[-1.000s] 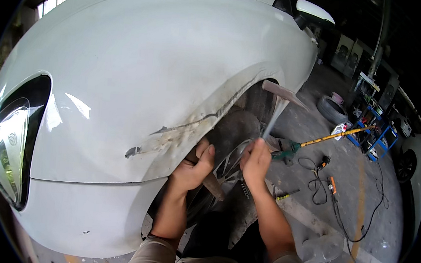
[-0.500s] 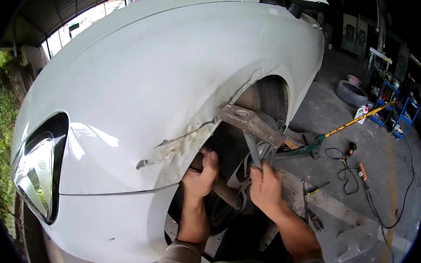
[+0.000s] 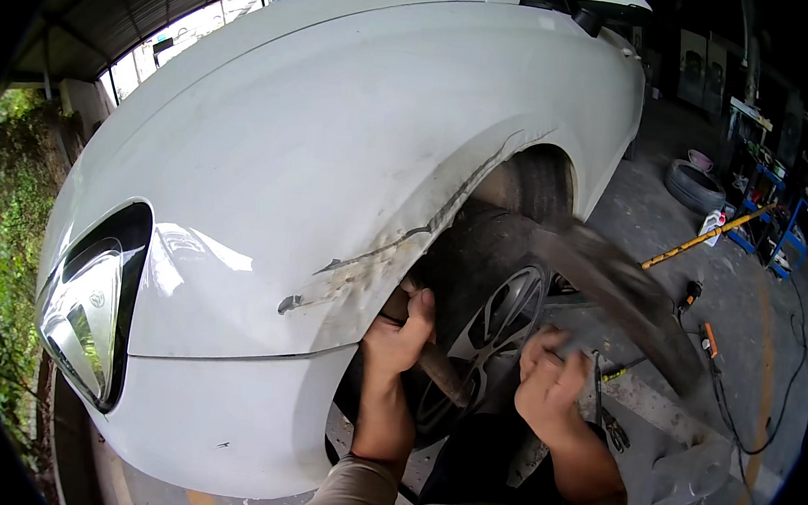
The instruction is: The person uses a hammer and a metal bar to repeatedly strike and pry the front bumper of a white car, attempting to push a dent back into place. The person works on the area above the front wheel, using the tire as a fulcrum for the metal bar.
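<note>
My left hand (image 3: pixel 399 339) is closed around a thick brown bar (image 3: pixel 443 377) at the front edge of the wheel arch. The bar's upper end goes behind the fender lip, out of sight. In my right hand (image 3: pixel 553 383) is a hammer (image 3: pixel 621 290); its big brown head is smeared by motion and stands right of the wheel. The handle is barely visible. Beside my left hand, the white fender (image 3: pixel 336 152) has a dented, scraped patch (image 3: pixel 364 283), with a dark crease running up along the arch. Between my hands sits the wheel (image 3: pixel 493 326).
On the floor to the right lie a yellow pole (image 3: pixel 699 243), cables (image 3: pixel 754 446), an orange-handled tool (image 3: pixel 709 340) and pliers (image 3: pixel 614 429). Farther back are a loose tyre (image 3: pixel 694 187), a white jug (image 3: pixel 713 226) and a blue rack (image 3: pixel 798 231). The headlight (image 3: pixel 92 299) is at left.
The hammer head has swung away from the fender edge, to the right, uncovering the tyre and wheel. My right hand moved slightly right and down. My left hand keeps its grip on the bar.
</note>
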A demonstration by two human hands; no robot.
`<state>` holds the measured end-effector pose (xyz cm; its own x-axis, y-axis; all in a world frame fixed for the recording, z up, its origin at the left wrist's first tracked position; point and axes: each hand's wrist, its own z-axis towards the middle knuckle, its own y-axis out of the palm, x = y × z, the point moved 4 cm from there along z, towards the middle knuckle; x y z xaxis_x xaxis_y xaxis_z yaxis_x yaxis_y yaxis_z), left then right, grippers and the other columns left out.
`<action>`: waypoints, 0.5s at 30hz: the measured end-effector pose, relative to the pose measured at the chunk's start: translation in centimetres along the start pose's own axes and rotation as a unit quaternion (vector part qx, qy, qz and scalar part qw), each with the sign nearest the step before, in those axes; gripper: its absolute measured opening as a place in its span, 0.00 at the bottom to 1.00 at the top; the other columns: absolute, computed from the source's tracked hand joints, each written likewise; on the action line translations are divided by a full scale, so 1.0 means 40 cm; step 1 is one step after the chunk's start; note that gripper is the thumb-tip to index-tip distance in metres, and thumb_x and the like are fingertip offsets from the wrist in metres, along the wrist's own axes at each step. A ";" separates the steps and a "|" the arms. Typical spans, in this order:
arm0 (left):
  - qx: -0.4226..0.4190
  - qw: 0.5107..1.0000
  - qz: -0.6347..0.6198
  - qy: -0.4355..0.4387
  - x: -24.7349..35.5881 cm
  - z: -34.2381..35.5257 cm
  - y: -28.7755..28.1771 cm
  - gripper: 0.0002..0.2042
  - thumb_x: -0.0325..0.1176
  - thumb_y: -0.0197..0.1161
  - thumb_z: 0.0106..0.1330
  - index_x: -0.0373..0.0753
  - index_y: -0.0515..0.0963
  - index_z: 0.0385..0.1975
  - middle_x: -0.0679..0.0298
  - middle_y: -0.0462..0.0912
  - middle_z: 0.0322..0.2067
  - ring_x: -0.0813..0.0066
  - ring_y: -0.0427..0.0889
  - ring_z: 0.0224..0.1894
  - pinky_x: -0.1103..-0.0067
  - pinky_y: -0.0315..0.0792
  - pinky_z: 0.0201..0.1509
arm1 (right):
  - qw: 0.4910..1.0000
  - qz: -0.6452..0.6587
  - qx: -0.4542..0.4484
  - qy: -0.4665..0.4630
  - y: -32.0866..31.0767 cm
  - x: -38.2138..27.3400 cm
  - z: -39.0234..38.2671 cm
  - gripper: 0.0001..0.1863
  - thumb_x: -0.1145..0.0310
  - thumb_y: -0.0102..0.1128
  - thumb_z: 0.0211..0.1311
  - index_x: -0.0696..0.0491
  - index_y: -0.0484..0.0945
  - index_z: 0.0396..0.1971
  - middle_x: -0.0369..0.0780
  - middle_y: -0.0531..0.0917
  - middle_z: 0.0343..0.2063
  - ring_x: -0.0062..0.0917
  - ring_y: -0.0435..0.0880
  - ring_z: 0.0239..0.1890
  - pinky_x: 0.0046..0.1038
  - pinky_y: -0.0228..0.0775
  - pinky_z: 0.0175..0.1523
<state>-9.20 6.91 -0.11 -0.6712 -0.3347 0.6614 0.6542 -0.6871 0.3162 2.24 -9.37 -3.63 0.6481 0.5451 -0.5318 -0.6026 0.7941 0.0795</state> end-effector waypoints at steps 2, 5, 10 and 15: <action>-0.015 1.000 0.001 -0.003 -0.003 -0.001 0.007 0.05 0.22 0.57 0.62 0.33 0.67 0.32 0.67 0.70 0.14 0.82 0.68 0.12 0.83 0.65 0.15 | 0.993 0.106 0.038 -0.036 -0.002 0.027 -0.019 0.08 0.67 0.53 0.64 0.58 0.72 0.31 0.43 0.75 0.20 0.29 0.75 0.17 0.32 0.66 0.23; -0.029 0.999 0.016 -0.029 -0.014 0.005 0.003 0.05 0.22 0.57 0.62 0.33 0.67 0.32 0.67 0.70 0.14 0.82 0.68 0.12 0.83 0.65 0.16 | 0.948 -0.276 -0.056 -0.148 0.057 0.036 -0.011 0.09 0.65 0.52 0.65 0.56 0.71 0.30 0.45 0.75 0.20 0.38 0.76 0.17 0.30 0.67 0.24; 0.002 0.998 0.030 -0.058 -0.014 0.010 0.005 0.06 0.23 0.57 0.63 0.34 0.66 0.32 0.67 0.70 0.15 0.82 0.68 0.11 0.84 0.64 0.15 | 0.982 -0.163 -0.069 -0.059 0.068 -0.021 0.039 0.09 0.70 0.48 0.66 0.60 0.69 0.29 0.43 0.72 0.15 0.33 0.74 0.13 0.30 0.65 0.21; 0.033 0.998 -0.010 -0.045 0.022 -0.009 0.047 0.06 0.21 0.56 0.63 0.35 0.64 0.32 0.67 0.68 0.14 0.81 0.67 0.11 0.83 0.63 0.12 | 0.985 -0.103 0.004 -0.142 0.049 -0.018 0.003 0.12 0.69 0.43 0.69 0.63 0.67 0.30 0.43 0.69 0.20 0.25 0.68 0.14 0.25 0.61 0.20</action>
<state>-8.67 5.09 0.81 -0.6523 -0.2610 0.7116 0.6652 -0.6473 0.3723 0.65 -8.15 -2.99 0.8608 0.4243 -0.2810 -0.4419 0.8971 0.0010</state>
